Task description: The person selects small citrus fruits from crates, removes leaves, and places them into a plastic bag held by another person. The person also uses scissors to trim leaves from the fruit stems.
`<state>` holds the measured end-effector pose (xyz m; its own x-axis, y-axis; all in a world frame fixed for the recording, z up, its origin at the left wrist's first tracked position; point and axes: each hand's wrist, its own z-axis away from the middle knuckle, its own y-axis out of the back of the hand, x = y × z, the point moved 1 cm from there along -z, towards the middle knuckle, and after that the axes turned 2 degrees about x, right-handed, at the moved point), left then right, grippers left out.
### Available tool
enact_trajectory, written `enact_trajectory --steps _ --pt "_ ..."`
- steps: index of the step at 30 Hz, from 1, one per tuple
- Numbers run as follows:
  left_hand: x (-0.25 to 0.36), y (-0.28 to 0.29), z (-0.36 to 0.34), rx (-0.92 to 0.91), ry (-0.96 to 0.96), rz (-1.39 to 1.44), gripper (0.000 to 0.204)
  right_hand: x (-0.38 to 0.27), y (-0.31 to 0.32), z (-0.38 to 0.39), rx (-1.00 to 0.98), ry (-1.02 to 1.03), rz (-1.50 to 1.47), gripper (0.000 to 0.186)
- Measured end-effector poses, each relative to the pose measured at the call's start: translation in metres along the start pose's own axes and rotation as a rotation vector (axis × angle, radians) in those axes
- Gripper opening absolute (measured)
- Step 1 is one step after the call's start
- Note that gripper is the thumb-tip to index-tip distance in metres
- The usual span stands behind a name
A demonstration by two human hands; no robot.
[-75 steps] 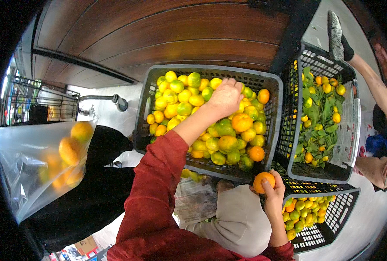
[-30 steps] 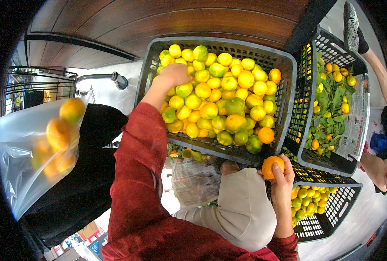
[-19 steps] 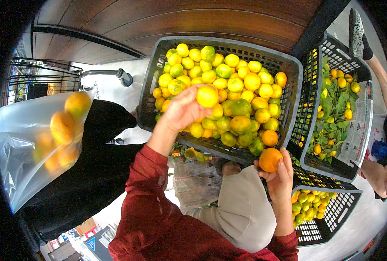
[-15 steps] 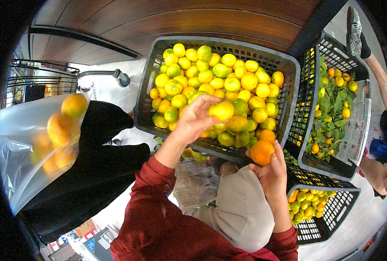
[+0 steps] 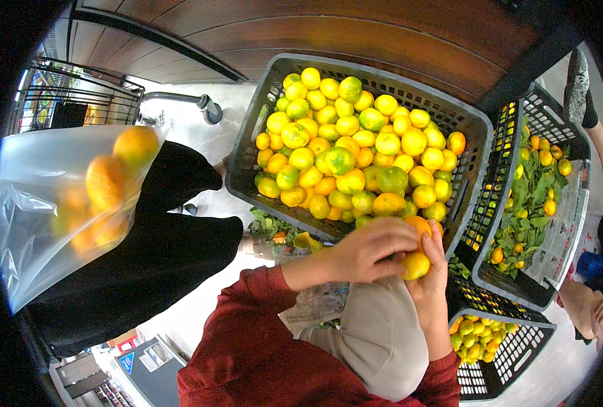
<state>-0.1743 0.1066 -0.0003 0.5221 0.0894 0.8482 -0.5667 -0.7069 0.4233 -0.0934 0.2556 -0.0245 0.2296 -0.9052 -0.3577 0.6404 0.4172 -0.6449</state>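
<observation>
Both my hands meet at the near right corner of a black plastic crate point(image 5: 247, 178) heaped with yellow, green and orange mandarins point(image 5: 345, 163). My left hand point(image 5: 372, 252) reaches across with curled fingers on a yellow mandarin point(image 5: 416, 266), which lies against my right palm. An orange mandarin point(image 5: 420, 225) shows between the left fingers and my right hand point(image 5: 431, 275). The right thumb points up beside the fruit, and the right fingers are mostly hidden. Which hand bears each fruit's weight is partly covered.
At left, a clear plastic bag point(image 5: 40, 224) with several oranges hangs before a person in black trousers point(image 5: 105, 261). A wire cart point(image 5: 77, 95) stands behind. Right of the crate are a crate of leafy mandarins point(image 5: 481, 271) and another fruit crate point(image 5: 498, 386). Another person's hand point(image 5: 589, 312) is at far right.
My left hand has moved right and nearer with the yellow mandarin, from over the heap to my right hand. The view has shifted, so the crates sit further right and lower.
</observation>
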Motion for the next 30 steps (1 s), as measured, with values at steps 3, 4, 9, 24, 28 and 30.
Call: enact_trajectory --steps 3,4,9,24,28,30 --pt "-0.044 0.024 -0.026 0.192 0.029 -0.353 0.034 -0.011 -0.002 0.007 0.0 -0.05 -0.004 0.057" --pt "-0.06 0.036 -0.042 0.19 0.211 -0.56 0.039 -0.013 0.0 0.008 -0.011 -0.06 -0.011 0.057" --pt "-0.105 0.061 -0.09 -0.247 0.795 -0.994 0.063 -0.012 0.013 0.009 -0.077 -0.078 -0.065 0.058" --pt "-0.145 0.15 -0.046 -0.291 0.57 -1.176 0.028 -0.012 0.02 0.007 -0.166 -0.088 -0.057 0.058" --pt "-0.164 0.137 -0.063 -0.716 0.813 -1.349 0.03 -0.011 0.022 0.006 -0.156 -0.098 -0.047 0.059" --pt "-0.168 0.126 -0.077 -0.887 0.98 -1.332 0.029 -0.014 0.023 0.006 -0.153 -0.098 -0.049 0.059"
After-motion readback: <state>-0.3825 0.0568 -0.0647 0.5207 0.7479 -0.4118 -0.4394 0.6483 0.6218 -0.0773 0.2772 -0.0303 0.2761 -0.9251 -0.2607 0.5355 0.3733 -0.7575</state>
